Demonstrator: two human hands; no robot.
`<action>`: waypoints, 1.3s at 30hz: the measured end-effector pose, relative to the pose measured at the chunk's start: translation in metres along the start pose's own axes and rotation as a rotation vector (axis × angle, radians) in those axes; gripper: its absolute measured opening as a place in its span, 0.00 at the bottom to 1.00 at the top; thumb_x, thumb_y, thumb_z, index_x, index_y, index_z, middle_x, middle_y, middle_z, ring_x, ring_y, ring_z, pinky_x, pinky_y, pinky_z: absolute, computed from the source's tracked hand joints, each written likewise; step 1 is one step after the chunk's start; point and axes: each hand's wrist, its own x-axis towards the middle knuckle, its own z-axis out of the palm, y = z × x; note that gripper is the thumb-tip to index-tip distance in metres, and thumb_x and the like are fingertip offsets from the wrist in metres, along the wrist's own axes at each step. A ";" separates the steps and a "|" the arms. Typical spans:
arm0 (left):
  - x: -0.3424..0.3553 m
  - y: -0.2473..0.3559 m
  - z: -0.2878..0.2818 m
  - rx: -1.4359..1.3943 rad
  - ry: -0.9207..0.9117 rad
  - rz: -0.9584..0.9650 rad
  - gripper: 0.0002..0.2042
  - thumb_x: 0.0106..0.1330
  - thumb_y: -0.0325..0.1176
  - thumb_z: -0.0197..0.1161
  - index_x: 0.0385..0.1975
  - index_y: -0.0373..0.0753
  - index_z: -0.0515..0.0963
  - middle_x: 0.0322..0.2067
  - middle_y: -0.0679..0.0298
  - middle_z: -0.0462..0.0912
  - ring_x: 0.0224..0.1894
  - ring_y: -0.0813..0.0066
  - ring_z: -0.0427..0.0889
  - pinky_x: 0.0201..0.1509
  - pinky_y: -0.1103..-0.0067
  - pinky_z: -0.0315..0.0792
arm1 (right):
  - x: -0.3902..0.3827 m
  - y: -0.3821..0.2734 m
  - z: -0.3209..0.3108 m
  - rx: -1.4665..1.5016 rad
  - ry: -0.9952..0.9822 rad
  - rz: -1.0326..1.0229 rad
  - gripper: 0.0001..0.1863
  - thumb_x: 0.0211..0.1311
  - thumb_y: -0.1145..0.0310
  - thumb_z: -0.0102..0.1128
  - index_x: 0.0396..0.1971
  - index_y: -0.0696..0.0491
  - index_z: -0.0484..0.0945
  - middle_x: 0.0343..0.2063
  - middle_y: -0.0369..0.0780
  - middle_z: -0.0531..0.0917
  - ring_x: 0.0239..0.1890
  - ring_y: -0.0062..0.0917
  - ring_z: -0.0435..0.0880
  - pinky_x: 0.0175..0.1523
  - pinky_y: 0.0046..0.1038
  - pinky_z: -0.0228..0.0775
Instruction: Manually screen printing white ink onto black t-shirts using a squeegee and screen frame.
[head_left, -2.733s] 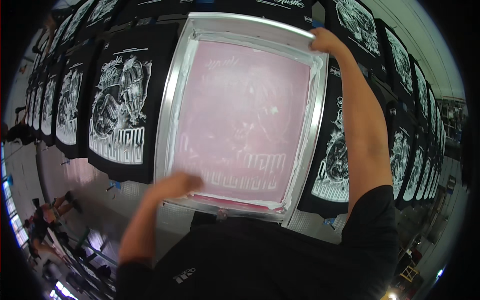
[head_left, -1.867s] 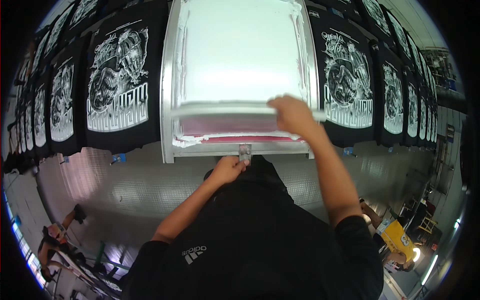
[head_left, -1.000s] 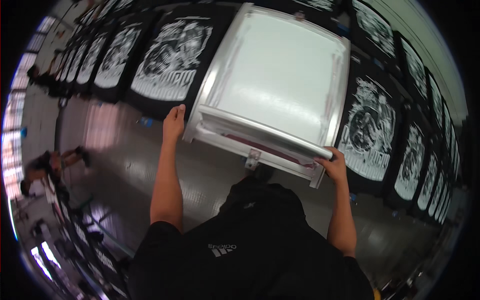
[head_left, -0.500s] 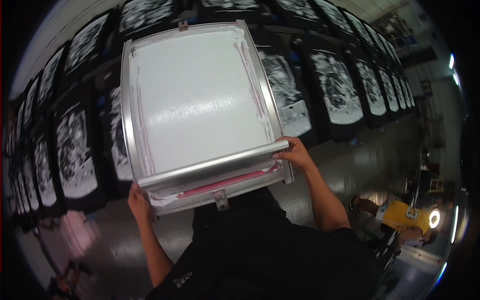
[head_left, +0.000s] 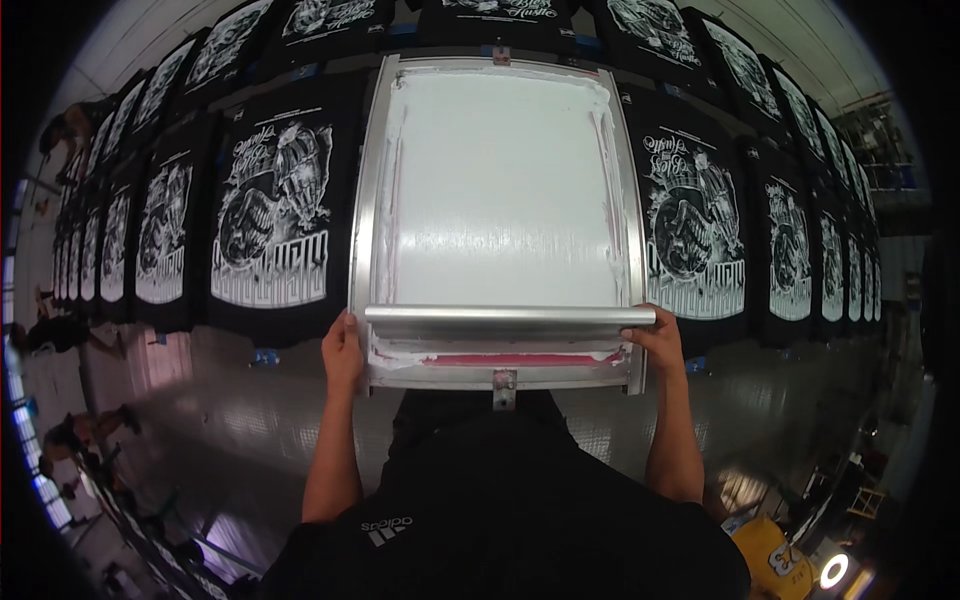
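Observation:
A screen printing frame (head_left: 634, 230) of bare metal lies in front of me, its mesh coated with white ink (head_left: 490, 160). Across its near end rests a long metal squeegee (head_left: 510, 315), with a pinkish-red strip (head_left: 520, 359) smeared with white showing nearer to me. My left hand (head_left: 342, 352) is closed on the frame's left rail, beside the squeegee's left end; part of its fingers is hidden. At the other end, my right hand (head_left: 660, 338) wraps the squeegee's right tip, thumb on the near side.
Black T-shirts (head_left: 270, 210) with white prints lie in rows to the left, right and beyond the frame. A metal bracket (head_left: 505, 388) juts from the frame's near edge. Someone in a yellow top (head_left: 775, 560) is at the lower right; other people are at the far left.
My view has turned, so the tilted frame now appears straight and farther right. The blurred shirt prints have become sharp. Both hands keep their places at the squeegee's ends.

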 end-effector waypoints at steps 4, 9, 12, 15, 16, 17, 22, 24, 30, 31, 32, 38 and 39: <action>0.010 -0.011 0.005 0.129 0.027 -0.029 0.25 0.75 0.47 0.52 0.54 0.28 0.75 0.45 0.58 0.83 0.48 0.76 0.77 0.55 0.79 0.69 | 0.015 -0.007 -0.006 0.037 -0.033 0.001 0.16 0.43 0.82 0.72 0.36 0.58 0.81 0.32 0.36 0.84 0.37 0.20 0.81 0.48 0.25 0.73; 0.026 0.008 0.023 -0.079 -0.029 -0.169 0.25 0.73 0.47 0.55 0.56 0.28 0.74 0.48 0.57 0.82 0.49 0.74 0.77 0.55 0.78 0.69 | 0.039 0.015 -0.019 -0.052 0.057 0.034 0.18 0.44 0.81 0.73 0.39 0.59 0.81 0.34 0.38 0.84 0.39 0.22 0.83 0.47 0.25 0.76; 0.041 -0.005 0.019 0.011 -0.013 -0.100 0.27 0.73 0.49 0.55 0.56 0.28 0.74 0.48 0.58 0.82 0.49 0.76 0.76 0.56 0.80 0.68 | 0.043 0.012 -0.002 0.015 0.018 0.013 0.17 0.45 0.81 0.73 0.39 0.59 0.82 0.35 0.37 0.84 0.38 0.20 0.81 0.47 0.24 0.75; 0.038 -0.011 0.015 0.020 -0.026 -0.142 0.27 0.73 0.49 0.55 0.56 0.28 0.74 0.48 0.59 0.82 0.49 0.76 0.76 0.56 0.81 0.68 | 0.042 0.019 -0.001 0.004 -0.003 -0.008 0.17 0.46 0.82 0.72 0.40 0.58 0.82 0.35 0.36 0.84 0.39 0.20 0.81 0.48 0.23 0.73; 0.039 -0.016 0.012 0.009 -0.028 -0.113 0.27 0.73 0.49 0.55 0.56 0.28 0.74 0.47 0.59 0.83 0.49 0.77 0.77 0.56 0.81 0.68 | 0.041 0.021 0.000 0.002 -0.001 -0.009 0.17 0.46 0.82 0.72 0.40 0.58 0.82 0.35 0.36 0.84 0.39 0.20 0.81 0.48 0.23 0.73; 0.040 -0.020 0.011 -0.004 -0.031 -0.083 0.27 0.73 0.49 0.55 0.56 0.28 0.74 0.46 0.59 0.83 0.48 0.77 0.77 0.55 0.81 0.68 | 0.039 0.023 0.001 0.010 -0.008 -0.012 0.17 0.47 0.82 0.72 0.40 0.59 0.82 0.35 0.36 0.84 0.39 0.20 0.81 0.48 0.23 0.73; 0.037 -0.027 0.007 -0.049 -0.042 -0.048 0.26 0.73 0.49 0.55 0.55 0.28 0.75 0.46 0.57 0.83 0.48 0.75 0.78 0.55 0.80 0.69 | 0.033 0.022 0.012 0.030 -0.010 -0.006 0.17 0.48 0.82 0.71 0.41 0.59 0.81 0.36 0.36 0.84 0.39 0.20 0.81 0.48 0.23 0.73; 0.035 -0.024 0.004 -0.065 -0.043 -0.034 0.26 0.72 0.49 0.55 0.55 0.30 0.75 0.47 0.55 0.83 0.48 0.73 0.79 0.54 0.79 0.70 | 0.037 0.028 0.013 0.029 -0.027 -0.022 0.18 0.47 0.82 0.71 0.42 0.60 0.81 0.36 0.37 0.84 0.40 0.20 0.81 0.48 0.24 0.74; -0.023 0.112 0.006 -0.027 -0.156 0.213 0.10 0.65 0.35 0.64 0.34 0.34 0.79 0.29 0.62 0.81 0.31 0.76 0.77 0.37 0.78 0.72 | 0.027 0.017 -0.003 -0.519 -0.048 -0.036 0.17 0.44 0.75 0.73 0.36 0.57 0.80 0.27 0.33 0.81 0.31 0.17 0.77 0.37 0.21 0.70; -0.054 0.163 -0.003 -0.068 -0.556 0.541 0.06 0.65 0.30 0.63 0.33 0.34 0.78 0.28 0.62 0.81 0.29 0.72 0.79 0.34 0.77 0.72 | 0.019 -0.009 0.012 -0.577 -0.055 0.079 0.15 0.43 0.75 0.72 0.35 0.57 0.80 0.26 0.33 0.80 0.30 0.17 0.76 0.36 0.21 0.68; -0.084 0.207 -0.009 -0.312 -1.001 0.578 0.04 0.65 0.27 0.61 0.35 0.34 0.77 0.29 0.58 0.80 0.31 0.66 0.80 0.33 0.75 0.72 | 0.018 -0.010 0.009 -0.702 -0.094 -0.045 0.14 0.44 0.75 0.71 0.33 0.58 0.79 0.25 0.33 0.79 0.30 0.17 0.75 0.36 0.22 0.68; -0.170 0.277 0.036 -1.133 -1.494 1.120 0.05 0.64 0.27 0.60 0.27 0.34 0.74 0.22 0.60 0.72 0.22 0.65 0.72 0.26 0.74 0.65 | 0.018 -0.023 0.023 -0.741 -0.194 -0.036 0.11 0.45 0.77 0.67 0.32 0.58 0.78 0.24 0.34 0.79 0.28 0.17 0.75 0.36 0.22 0.69; -0.166 0.280 0.036 -1.099 -1.491 1.228 0.06 0.67 0.27 0.58 0.29 0.32 0.74 0.23 0.59 0.73 0.23 0.63 0.73 0.27 0.74 0.66 | 0.018 -0.024 0.021 -0.717 -0.179 -0.017 0.11 0.45 0.77 0.67 0.31 0.58 0.78 0.24 0.34 0.79 0.28 0.16 0.75 0.36 0.22 0.69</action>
